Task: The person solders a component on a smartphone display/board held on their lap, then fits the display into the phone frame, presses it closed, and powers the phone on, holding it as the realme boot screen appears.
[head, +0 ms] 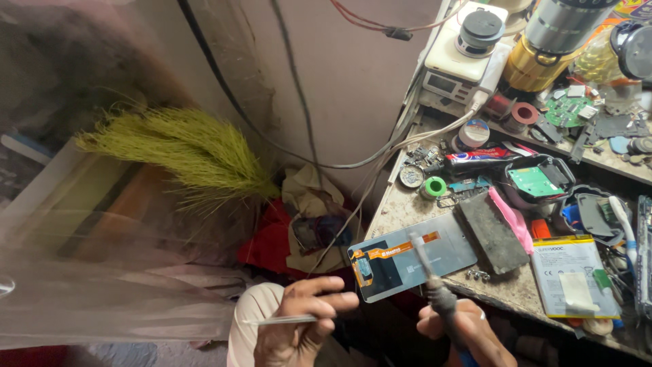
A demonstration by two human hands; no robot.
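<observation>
At the near left corner of the bench (407,204), a grey phone display panel (414,258) with an orange flex ribbon (401,250) is lying flat, back side up, partly overhanging the edge, likely so both hands can reach it from below. The right hand (468,333) is wrapping its grip tightly around a soldering iron (435,285), and the iron's tip is pointing up over the panel's middle, just beside the ribbon. The left hand (305,319) is pinching a thin clear rod (285,319) between thumb and fingers, its grip narrow, and is sitting near and left of the panel, apart from it. Right of the panel, a dark rectangular slab (490,231) and a pink strip (513,221) are lying side by side, and a flat phone battery (574,275) is resting farther right. Beyond them, a green circuit board in a black frame (536,180), a green tape roll (433,187) and a white heating station (462,54) are crowding the far bench. Far left, a green grass broom (183,153) is leaning by the wall.
</observation>
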